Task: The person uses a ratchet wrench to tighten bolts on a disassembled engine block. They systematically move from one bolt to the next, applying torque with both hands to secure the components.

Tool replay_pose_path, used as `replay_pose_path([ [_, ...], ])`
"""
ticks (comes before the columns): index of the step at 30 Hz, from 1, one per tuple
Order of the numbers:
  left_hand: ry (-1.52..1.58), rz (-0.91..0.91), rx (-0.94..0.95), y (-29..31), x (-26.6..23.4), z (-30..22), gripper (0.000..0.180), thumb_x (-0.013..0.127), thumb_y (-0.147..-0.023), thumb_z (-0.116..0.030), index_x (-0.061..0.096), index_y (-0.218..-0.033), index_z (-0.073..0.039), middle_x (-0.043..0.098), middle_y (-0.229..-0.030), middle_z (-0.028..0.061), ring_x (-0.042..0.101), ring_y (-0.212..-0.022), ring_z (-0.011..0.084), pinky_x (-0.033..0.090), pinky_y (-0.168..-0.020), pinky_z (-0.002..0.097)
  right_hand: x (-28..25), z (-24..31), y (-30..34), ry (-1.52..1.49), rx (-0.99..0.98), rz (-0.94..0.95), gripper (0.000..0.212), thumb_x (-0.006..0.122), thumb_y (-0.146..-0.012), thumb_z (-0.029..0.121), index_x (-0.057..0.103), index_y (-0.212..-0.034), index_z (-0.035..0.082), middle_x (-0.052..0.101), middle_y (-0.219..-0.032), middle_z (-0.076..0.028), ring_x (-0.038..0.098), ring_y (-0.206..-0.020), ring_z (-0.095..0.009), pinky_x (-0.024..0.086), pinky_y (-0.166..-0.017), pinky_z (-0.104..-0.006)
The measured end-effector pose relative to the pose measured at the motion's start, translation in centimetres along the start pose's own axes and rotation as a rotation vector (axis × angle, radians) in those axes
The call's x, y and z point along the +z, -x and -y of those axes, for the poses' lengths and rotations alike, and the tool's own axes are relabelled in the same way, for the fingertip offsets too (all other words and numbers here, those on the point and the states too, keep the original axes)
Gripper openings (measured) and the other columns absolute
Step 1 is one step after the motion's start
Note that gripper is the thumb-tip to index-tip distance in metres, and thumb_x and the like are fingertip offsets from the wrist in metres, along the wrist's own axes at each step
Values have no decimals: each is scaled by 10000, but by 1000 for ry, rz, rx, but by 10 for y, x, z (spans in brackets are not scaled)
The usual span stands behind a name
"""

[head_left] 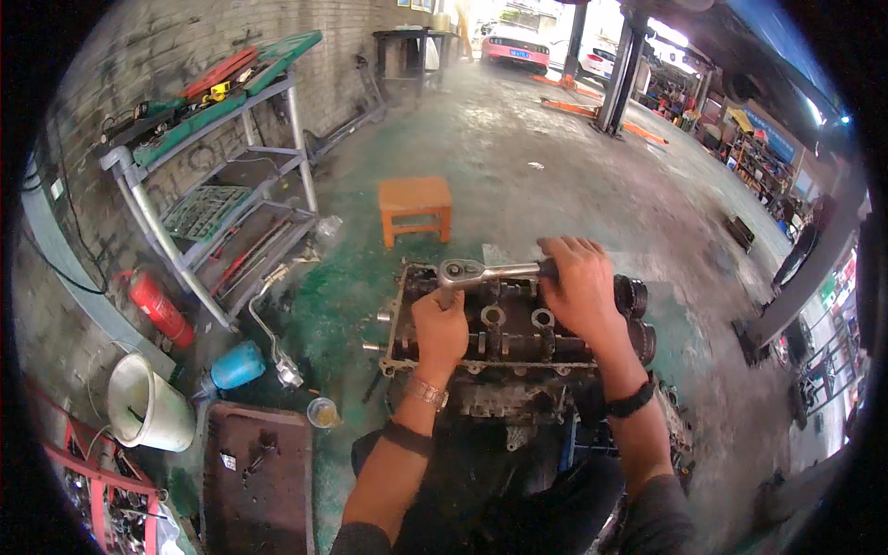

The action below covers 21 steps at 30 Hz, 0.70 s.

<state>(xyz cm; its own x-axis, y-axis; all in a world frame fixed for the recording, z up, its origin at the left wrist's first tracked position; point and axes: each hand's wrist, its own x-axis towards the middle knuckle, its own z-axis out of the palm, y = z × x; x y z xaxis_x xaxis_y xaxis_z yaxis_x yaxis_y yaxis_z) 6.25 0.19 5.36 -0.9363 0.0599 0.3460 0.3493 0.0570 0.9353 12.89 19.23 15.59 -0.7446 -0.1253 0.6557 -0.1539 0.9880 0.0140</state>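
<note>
A chrome ratchet wrench [504, 271] lies level across the top of a dark, oily engine cylinder head [518, 344]. Its round head is at the left, and its handle points right. My right hand [581, 285] is wrapped round the handle's end. Just under the ratchet's head, my left hand [440, 326] is closed round the shaft or socket below it, mostly hidden by the fingers. Beneath the wrench, camshaft parts and round caps show along the cylinder head. The lower end of the socket cannot be seen.
An orange stool [414, 205] stands beyond the engine. To the left are a tool cart [217, 231], a red fire extinguisher [159, 305], a white bucket [148, 407], a blue bottle [238, 365], a small cup [323, 413] and a brown tray [259, 499]. Lift posts [622, 79] and cars are farther off.
</note>
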Motion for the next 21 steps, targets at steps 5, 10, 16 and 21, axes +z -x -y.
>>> replay_pose_path([
  [5, 114, -36, 28, 2, 1, -6, 388, 625, -1014, -140, 463, -704, 27, 382, -599, 28, 334, -627, 102, 310, -539, 360, 51, -3, -59, -14, -93, -67, 310, 759, -812, 169, 677, -1088, 54, 683, -1065, -146, 630, -1039, -376, 472, -949, -479],
  [10, 104, -44, 32, 1, 2, -6, 388, 619, -1015, -137, 451, -706, 27, 365, -600, 35, 317, -629, 106, 294, -541, 360, 92, 17, -115, -207, -310, -117, 348, 765, -842, 277, 679, -1095, 53, 676, -1192, -141, 611, -1158, -375, 466, -1011, -481],
  [16, 85, -49, -14, 2, 1, -8, 387, 618, -1015, -140, 458, -708, 34, 368, -596, 39, 316, -618, 120, 291, -545, 369, 121, 44, -141, -373, -449, -111, 393, 787, -824, 346, 663, -1058, 54, 674, -1209, -151, 599, -1195, -395, 508, -976, -471],
  [21, 43, -120, 34, 3, 0, -9, 403, 627, -1025, -199, 521, -726, 49, 430, -577, 71, 334, -591, 152, 304, -553, 391, 117, 41, -134, -400, -358, -90, 362, 807, -805, 386, 671, -963, 90, 672, -1067, -94, 605, -1127, -368, 502, -925, -484],
])
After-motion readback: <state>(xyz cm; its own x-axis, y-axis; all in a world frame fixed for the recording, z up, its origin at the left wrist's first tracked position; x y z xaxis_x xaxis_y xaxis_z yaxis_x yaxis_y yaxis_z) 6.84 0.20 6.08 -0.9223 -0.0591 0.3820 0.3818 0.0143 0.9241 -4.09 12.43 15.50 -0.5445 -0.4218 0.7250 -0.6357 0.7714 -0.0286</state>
